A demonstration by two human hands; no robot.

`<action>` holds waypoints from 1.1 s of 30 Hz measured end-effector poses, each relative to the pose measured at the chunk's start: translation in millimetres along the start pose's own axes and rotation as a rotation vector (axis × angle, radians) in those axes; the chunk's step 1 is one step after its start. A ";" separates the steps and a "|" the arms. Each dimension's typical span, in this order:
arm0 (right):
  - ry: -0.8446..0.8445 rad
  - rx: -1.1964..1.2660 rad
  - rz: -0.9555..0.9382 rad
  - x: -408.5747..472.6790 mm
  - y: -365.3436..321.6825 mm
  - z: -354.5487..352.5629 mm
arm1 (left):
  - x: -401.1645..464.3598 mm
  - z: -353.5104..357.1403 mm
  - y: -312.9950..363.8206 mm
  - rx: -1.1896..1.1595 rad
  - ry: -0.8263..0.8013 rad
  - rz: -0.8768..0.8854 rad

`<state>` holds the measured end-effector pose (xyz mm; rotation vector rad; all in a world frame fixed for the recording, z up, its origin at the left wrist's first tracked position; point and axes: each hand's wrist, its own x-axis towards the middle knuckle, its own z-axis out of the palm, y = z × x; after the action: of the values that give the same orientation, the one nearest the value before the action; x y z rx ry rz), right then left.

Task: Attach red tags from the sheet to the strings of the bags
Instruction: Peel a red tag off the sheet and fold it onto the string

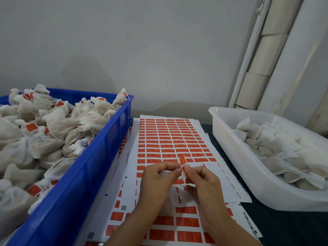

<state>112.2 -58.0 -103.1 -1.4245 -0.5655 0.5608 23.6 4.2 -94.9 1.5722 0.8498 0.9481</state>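
Note:
A sheet of red tags (pixel 168 139) lies flat on the table between two bins. Above its near half my left hand (pixel 156 180) and my right hand (pixel 202 181) meet at their fingertips. Together they pinch one red tag (pixel 182 163) that stands up between them. A thin white string seems to run under the tag, but it is too fine to tell for sure. A translucent white bag (pixel 173 196) hangs below and between my hands, partly hidden by them. More sheets with larger red tags (pixel 188 221) lie under my wrists.
A blue crate (pixel 99 157) on the left is heaped with white bags, several bearing red tags. A white plastic tub (pixel 230 150) on the right holds bags without tags. A grey wall stands behind; wrapped pipes (pixel 260 55) rise at the back right.

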 end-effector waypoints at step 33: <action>-0.061 -0.441 -0.282 8.8 -7.1 -13.3 | 0.6 -2.1 0.1 -0.044 0.058 -0.060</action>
<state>127.8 -62.6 -96.5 -1.7053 -0.9649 0.2609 22.0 5.6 -94.5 1.4800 0.9051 0.9670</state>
